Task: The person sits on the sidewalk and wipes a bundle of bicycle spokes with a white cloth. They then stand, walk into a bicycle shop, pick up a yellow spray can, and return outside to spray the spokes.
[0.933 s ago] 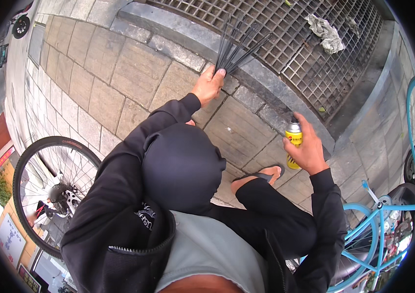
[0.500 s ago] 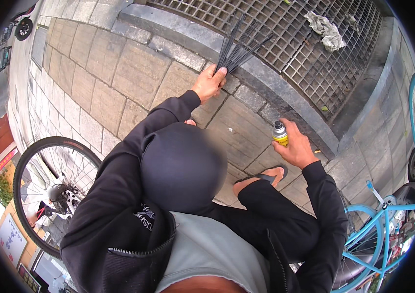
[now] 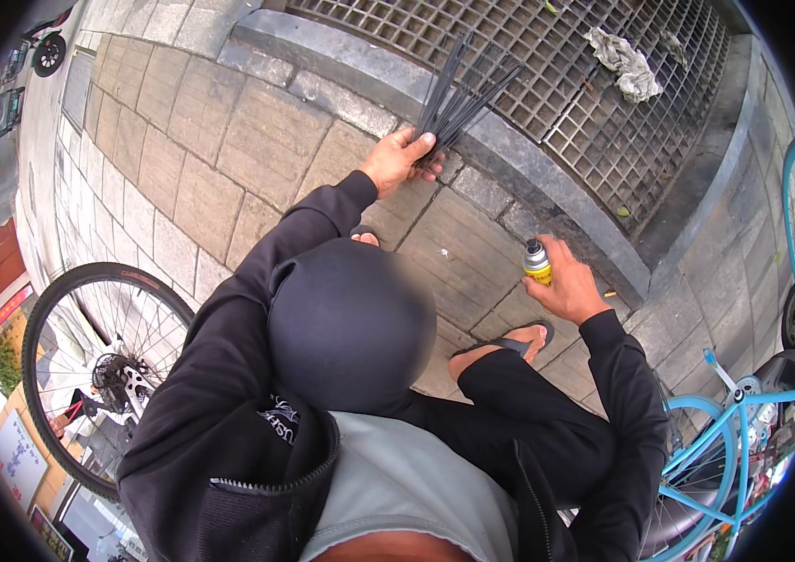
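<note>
My left hand (image 3: pixel 399 161) is closed around the lower ends of a bundle of thin black spokes (image 3: pixel 461 101), its thumb on top. The spokes fan out away from me, over the grey stone kerb (image 3: pixel 510 159) and the edge of a metal grate. In my right hand (image 3: pixel 566 284) is a yellow spray can (image 3: pixel 537 269) with a grey shoulder and dark nozzle, held upright above the paving. The can stays apart from the spokes, nearer to me and to their right. The fingers behind the can are partly hidden.
A metal grate (image 3: pixel 594 89) with crumpled pale paper (image 3: pixel 624 66) lies beyond the kerb. A bicycle wheel (image 3: pixel 107 375) stands at left, a light-blue bicycle (image 3: pixel 735 440) at right. My sandalled foot (image 3: pixel 529 339) rests on the paving (image 3: pixel 262 131); a dark rounded shape (image 3: pixel 346 323) covers the lower middle.
My left hand has turned slightly, showing more fingers beneath the spokes, which shift and spread a little. My right hand holds the can in nearly the same place.
</note>
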A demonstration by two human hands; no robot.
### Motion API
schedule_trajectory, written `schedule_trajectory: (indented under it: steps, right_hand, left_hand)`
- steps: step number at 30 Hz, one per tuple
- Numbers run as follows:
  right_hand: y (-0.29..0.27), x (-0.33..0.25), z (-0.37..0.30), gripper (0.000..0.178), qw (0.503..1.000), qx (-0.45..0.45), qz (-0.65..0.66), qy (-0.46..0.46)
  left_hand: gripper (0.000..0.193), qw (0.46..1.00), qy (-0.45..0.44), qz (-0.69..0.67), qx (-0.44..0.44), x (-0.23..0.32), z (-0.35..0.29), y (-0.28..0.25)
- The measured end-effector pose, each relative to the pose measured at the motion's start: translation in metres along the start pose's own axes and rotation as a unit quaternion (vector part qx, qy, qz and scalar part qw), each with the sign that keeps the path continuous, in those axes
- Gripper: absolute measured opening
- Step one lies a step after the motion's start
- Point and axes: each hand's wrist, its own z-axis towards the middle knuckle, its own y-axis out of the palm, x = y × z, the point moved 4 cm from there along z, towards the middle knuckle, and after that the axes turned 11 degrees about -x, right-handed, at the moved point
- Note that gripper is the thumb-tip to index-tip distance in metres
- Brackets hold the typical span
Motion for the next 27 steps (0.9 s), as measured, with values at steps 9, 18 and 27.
schedule_trajectory:
  steps: [9,18,27]
  right_hand:
    - [0.0004,-0.0014,0.0015,0.077,1.0,-0.005,-0.01,0.013]
    - [-0.0009,-0.0003,0.0029,0.078,1.0,-0.005,-0.011,0.02]
    - [-0.0016,0.0009,0.0027,0.078,1.0,-0.004,-0.012,0.023]
  left_hand:
    - [0.028,0.995,0.032,-0.09,0.028,0.0043,-0.0037,-0.0016]
    - [0.027,0.988,0.073,-0.106,0.087,0.006,-0.0052,-0.0003]
    - [0.02,0.983,0.084,-0.137,0.091,0.0006,-0.0016,-0.0092]
